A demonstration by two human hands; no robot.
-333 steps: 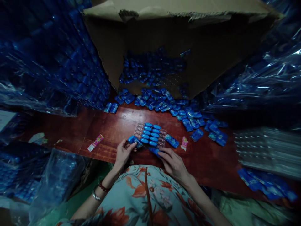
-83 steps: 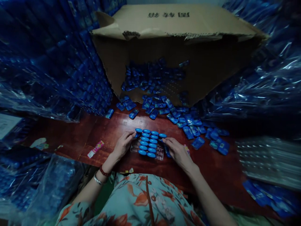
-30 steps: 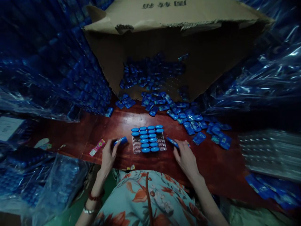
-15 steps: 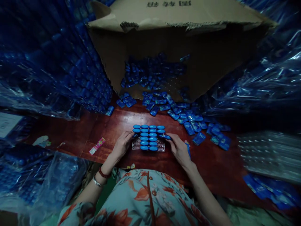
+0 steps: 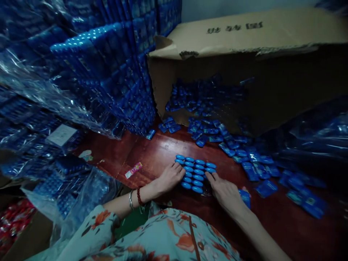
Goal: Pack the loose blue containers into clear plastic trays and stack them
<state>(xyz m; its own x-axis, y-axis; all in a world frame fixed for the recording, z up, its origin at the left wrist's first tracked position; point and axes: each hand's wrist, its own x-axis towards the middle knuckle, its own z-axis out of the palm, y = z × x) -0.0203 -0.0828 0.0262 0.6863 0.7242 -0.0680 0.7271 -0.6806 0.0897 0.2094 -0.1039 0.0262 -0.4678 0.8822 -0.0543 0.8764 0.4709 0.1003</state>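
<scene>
Both hands have been kept at the two sides of the tray (image 5: pixel 206 191) since half a second ago, while the view has been swung left, so that the tray is now seen right of centre. The tray lies on the counter (image 5: pixel 152 152), just in front of the person. Its rows are filled with blue cases (image 5: pixel 194 174) laid side by side, and only a clear corner of it shows at the near right.

The left hand (image 5: pixel 171 177) is laid open, its fingertips resting on the leftmost column, with nothing grasped. The right hand (image 5: pixel 227 192) is stretched to the rightmost column with its fingers extended. A spare case (image 5: pixel 245 198) is seen at its outer edge, and whether it is gripped cannot be told.

The step in hand is judged to be the seating and squaring of the rows. It would be done well if pressure were applied evenly from both sides, flat and downward, so that the light tray is neither skidded over the counter nor bowed upward. Each column should be checked for a case sitting high or askew before either hand is lifted. The loose pile (image 5: pixel 244 159) spilled from the box (image 5: pixel 231 40) lies near the tray's far side and should not be dragged in.
</scene>
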